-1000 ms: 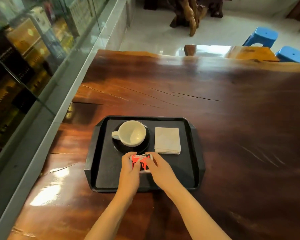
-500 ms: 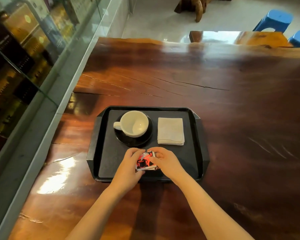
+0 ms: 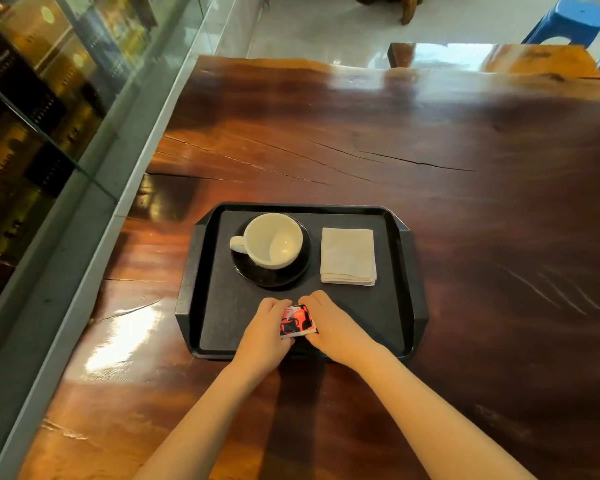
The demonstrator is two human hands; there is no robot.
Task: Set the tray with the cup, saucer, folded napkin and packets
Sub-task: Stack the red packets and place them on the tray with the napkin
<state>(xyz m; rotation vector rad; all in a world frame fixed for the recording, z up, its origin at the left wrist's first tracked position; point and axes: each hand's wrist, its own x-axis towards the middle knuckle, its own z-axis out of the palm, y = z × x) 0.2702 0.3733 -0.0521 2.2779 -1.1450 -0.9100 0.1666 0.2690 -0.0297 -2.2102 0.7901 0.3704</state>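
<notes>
A black tray (image 3: 404, 289) lies on the dark wooden table. A white cup (image 3: 274, 242) stands on a black saucer (image 3: 284, 277) at the tray's back left, handle pointing left. A folded cream napkin (image 3: 347, 255) lies to the right of the saucer. Red and black packets (image 3: 296, 321) rest in a small stack on the tray's front middle. My left hand (image 3: 262, 336) grips their left edge and my right hand (image 3: 333, 327) grips their right edge. My fingers hide the sides of the packets.
The wooden table (image 3: 465, 168) stretches far back and to the right. A glass display case (image 3: 49, 98) with a grey ledge runs along the left. Blue stools (image 3: 568, 19) and a second table stand behind.
Both hands stay on the packets at the tray's front. The camera has tipped downward and nearer, so the tray sits lower in view. The cup, saucer and napkin have not moved.
</notes>
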